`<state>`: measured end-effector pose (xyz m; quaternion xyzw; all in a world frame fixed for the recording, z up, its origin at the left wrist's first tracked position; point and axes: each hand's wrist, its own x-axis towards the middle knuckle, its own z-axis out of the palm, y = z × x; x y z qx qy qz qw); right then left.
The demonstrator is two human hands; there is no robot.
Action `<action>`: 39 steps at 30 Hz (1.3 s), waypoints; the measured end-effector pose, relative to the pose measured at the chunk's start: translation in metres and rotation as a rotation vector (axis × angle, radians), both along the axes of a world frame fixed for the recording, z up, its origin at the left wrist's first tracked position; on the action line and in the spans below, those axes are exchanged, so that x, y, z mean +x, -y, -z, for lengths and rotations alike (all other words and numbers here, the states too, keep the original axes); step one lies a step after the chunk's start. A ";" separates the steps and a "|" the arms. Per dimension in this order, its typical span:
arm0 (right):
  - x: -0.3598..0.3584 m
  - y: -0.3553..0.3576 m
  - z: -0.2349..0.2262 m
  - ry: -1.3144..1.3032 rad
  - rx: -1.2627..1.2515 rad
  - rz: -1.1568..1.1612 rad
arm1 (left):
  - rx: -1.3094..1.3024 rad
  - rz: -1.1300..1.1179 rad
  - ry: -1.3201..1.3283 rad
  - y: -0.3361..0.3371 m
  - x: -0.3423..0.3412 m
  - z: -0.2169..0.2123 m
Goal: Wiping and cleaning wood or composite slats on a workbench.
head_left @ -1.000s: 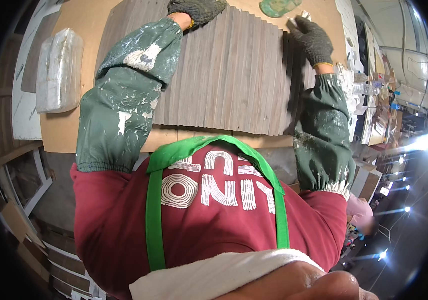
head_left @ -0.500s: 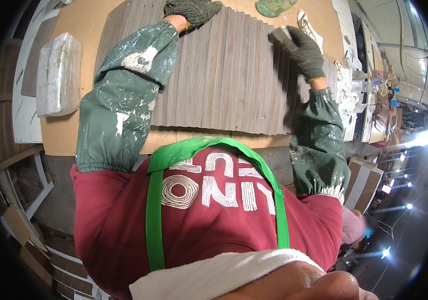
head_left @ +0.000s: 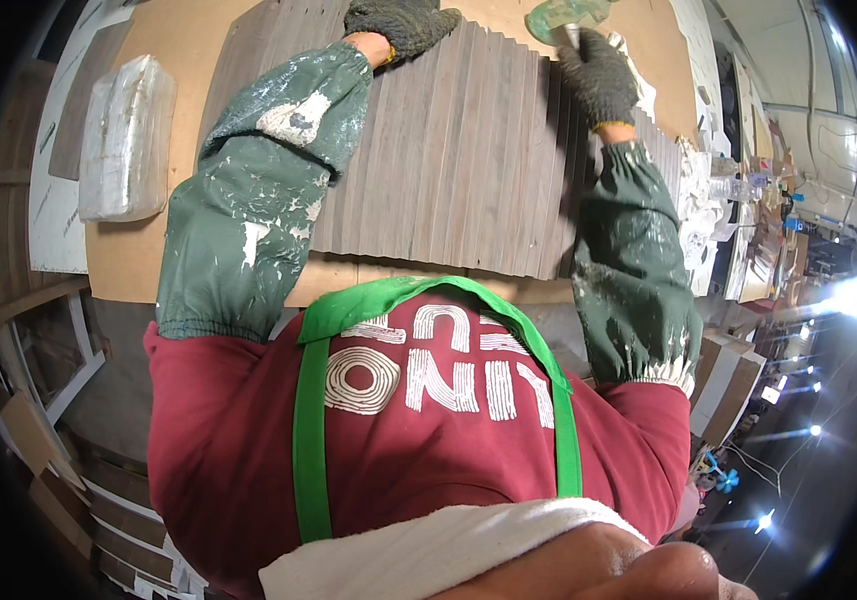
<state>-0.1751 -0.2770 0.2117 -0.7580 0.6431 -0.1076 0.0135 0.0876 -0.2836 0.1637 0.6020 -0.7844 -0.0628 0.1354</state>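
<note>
A fanned row of long grey-brown wood-look strips (head_left: 458, 150) lies side by side in front of me. My left hand (head_left: 400, 28), in a dark knitted glove, rests flat on the far part of the strips, fingers stretched; the picture's top edge cuts it. My right hand (head_left: 600, 80), gloved alike, is closed on a small flat scraper-like piece (head_left: 569, 38), mostly hidden by the fingers. That piece is at the near edge of a translucent green bowl (head_left: 563, 14) beyond the strips; whether they touch I cannot tell. A whitish rag (head_left: 643, 88) lies beside this hand.
A brown board (head_left: 128, 255) lies under the strips. To the left sits a plastic-wrapped block (head_left: 128, 140). Crumpled white material (head_left: 693, 205) lines the right side, with clear bottles (head_left: 733, 188) past it. A cardboard box (head_left: 723, 385) stands at the lower right.
My right hand has moved farther away with the flat piece, from over the strips to the green bowl. My left hand stays on the strips. The whole view has shifted slightly.
</note>
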 end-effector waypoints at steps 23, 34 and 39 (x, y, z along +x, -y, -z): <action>0.034 -0.044 0.015 -0.152 -0.168 -0.318 | -0.020 -0.005 -0.008 0.005 0.000 0.009; 0.051 -0.022 0.006 -0.130 -0.129 -0.312 | 0.003 -0.044 0.010 -0.010 0.009 -0.004; 0.016 0.025 0.011 0.000 -0.163 -0.255 | -0.009 -0.040 -0.001 -0.004 0.002 -0.001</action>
